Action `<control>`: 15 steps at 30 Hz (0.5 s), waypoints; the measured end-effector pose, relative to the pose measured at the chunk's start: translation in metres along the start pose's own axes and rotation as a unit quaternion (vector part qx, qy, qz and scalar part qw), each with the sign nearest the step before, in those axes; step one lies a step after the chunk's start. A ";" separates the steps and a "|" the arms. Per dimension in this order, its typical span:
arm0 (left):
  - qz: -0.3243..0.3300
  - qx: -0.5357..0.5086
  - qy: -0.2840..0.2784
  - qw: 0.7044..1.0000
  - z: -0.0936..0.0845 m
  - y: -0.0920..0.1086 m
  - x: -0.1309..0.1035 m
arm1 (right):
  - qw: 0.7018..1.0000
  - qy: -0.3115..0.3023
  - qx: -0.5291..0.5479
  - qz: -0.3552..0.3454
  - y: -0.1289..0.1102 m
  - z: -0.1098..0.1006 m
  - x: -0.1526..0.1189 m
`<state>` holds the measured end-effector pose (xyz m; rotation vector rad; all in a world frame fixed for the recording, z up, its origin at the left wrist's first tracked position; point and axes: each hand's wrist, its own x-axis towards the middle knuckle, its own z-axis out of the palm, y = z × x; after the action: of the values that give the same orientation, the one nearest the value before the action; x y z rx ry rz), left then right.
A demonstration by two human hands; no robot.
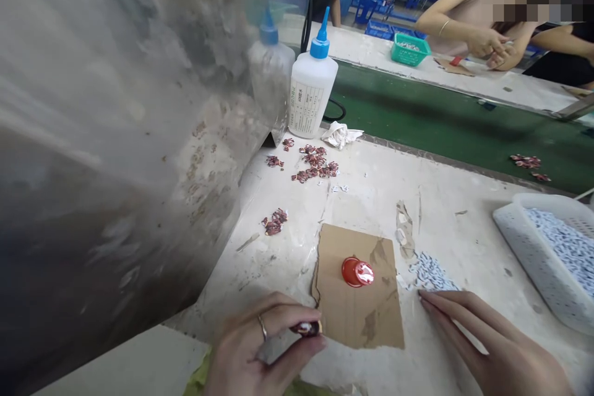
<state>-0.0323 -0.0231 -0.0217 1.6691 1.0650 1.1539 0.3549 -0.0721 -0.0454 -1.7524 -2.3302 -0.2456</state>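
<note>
**Head view: mid-assembly at the glue bench**

Left hand [260, 346] is pinching a small dark red piece [306, 328] at the cardboard [357, 315] edge. Right hand [487, 340] lies flat and empty, fingertips by the white bits [431, 273]. Looks like pick-up stage; next probably needs one bit, dabbed at the red glue cap [357, 272].
</note>
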 end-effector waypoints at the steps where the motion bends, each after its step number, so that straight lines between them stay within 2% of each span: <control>1: -0.012 -0.010 0.014 1.000 0.002 0.002 0.000 | 1.000 -0.010 -0.005 -0.015 0.001 0.000 -0.001; 4: -0.030 -0.029 0.033 0.999 0.007 0.007 0.001 | 1.000 -0.028 0.005 -0.005 -0.002 -0.002 0.001; 7: -0.082 -0.030 0.041 0.995 0.009 0.011 0.003 | 0.997 0.000 0.062 0.049 -0.015 -0.011 0.016; 10: -0.120 -0.058 0.037 0.990 0.010 0.013 0.005 | 0.986 0.034 0.153 0.061 -0.036 -0.024 0.043; 15: -0.083 -0.076 0.036 0.993 0.011 0.015 0.006 | 0.959 0.036 0.279 0.049 -0.071 -0.036 0.090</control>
<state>-0.0175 -0.0235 -0.0087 1.4042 1.1105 1.1631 0.2653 -0.0176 0.0133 -1.5293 -1.9874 0.3306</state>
